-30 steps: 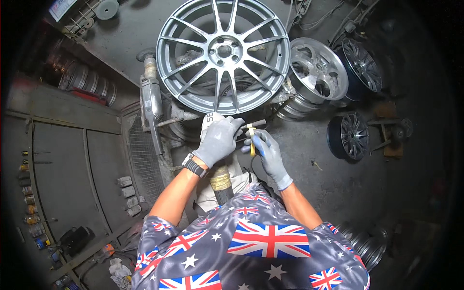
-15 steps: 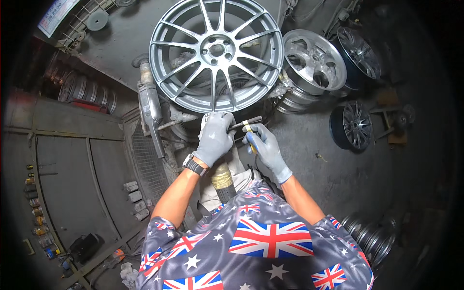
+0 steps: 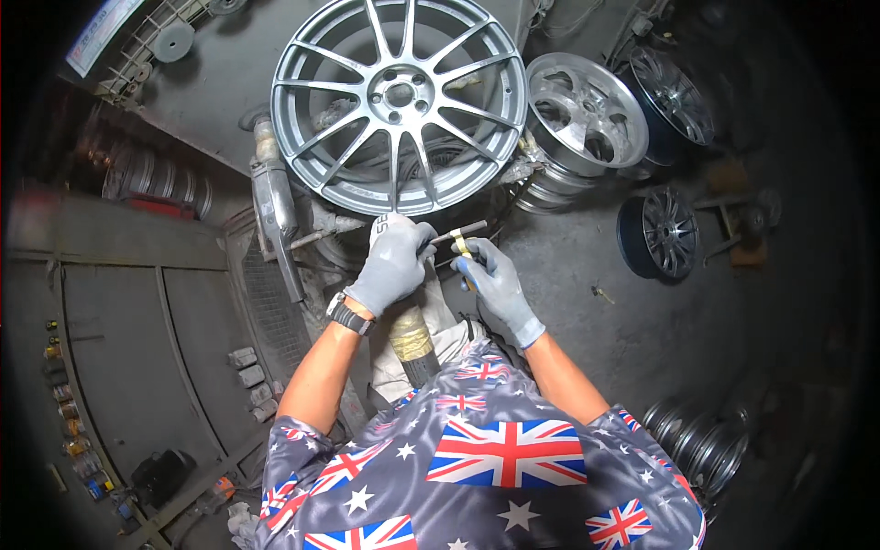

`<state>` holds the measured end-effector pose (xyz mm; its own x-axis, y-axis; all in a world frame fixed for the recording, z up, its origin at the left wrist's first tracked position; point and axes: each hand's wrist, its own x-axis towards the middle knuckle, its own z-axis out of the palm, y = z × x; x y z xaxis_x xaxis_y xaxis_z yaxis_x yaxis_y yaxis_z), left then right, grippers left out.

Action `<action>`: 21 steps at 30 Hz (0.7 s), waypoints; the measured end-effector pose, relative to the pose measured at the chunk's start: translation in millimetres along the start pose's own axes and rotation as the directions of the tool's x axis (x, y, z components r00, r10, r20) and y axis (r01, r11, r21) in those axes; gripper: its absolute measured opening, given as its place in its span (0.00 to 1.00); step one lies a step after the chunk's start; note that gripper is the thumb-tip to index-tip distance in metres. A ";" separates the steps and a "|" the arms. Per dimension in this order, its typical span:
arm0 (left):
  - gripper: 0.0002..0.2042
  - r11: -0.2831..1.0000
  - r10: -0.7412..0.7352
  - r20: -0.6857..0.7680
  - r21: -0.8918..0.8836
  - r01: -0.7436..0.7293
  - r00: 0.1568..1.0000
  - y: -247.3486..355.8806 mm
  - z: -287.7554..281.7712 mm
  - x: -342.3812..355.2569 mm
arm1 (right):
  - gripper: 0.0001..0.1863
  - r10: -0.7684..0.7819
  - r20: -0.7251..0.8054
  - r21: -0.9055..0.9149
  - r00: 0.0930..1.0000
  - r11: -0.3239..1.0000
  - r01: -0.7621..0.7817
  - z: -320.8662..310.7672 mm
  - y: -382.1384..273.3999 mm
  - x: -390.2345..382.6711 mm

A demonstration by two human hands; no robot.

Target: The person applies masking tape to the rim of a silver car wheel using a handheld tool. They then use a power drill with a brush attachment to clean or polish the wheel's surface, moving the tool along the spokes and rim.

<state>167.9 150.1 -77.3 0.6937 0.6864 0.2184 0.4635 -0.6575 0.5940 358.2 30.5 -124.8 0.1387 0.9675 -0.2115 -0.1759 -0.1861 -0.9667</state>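
Observation:
My left hand, in a grey work glove, is closed around a thin grey metal rod that points up and to the right. My right hand, gloved in grey with blue patches, pinches a narrow yellow strip. The strip passes over the rod close to its middle; whether it goes all the way round, I cannot tell. Just beyond both hands is a large silver multi-spoke wheel rim. Below my left hand is a cylinder wrapped in yellowish tape, its dark end toward my body.
A polished rim lies on stacked rims right of the big one. Two dark rims are farther right. Left of the wheel stands a dusty metal arm beside a mesh panel. Several cans line the far left.
The whole view has shifted slightly, so most things sit a little farther left. Both hands keep hold of the rod and the yellow strip, with only a small change in the right hand's fingers.

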 end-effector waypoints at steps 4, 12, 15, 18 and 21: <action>0.18 0.977 -0.143 -0.033 0.157 0.146 0.989 14.6 8.5 0.6 | 0.14 0.024 -0.007 0.045 1.000 0.999 -0.023 7.6 -8.5 -3.4; 0.13 0.994 -0.053 0.061 0.095 0.048 0.997 12.0 4.6 -3.1 | 0.15 -0.017 0.000 -0.006 1.000 1.000 0.017 3.8 -6.1 1.7; 0.09 0.984 -0.172 0.214 0.001 0.176 0.962 7.9 -3.6 4.6 | 0.16 0.030 -0.001 -0.008 1.000 1.000 -0.030 -1.6 -2.3 -0.9; 0.09 0.980 -0.199 0.062 0.040 0.197 0.978 11.4 7.3 1.4 | 0.18 0.060 -0.011 0.028 0.998 0.998 -0.060 0.9 -0.2 -6.0; 0.10 0.977 -0.178 -0.070 0.102 0.185 0.981 20.7 11.5 5.1 | 0.19 0.047 -0.005 0.082 0.999 0.996 -0.046 4.4 -3.8 -11.1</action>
<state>187.4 136.4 -72.8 0.5594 0.8128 0.1627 0.6379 -0.5474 0.5417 353.1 21.2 -118.2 0.1347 0.9569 -0.2573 -0.2610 -0.2162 -0.9408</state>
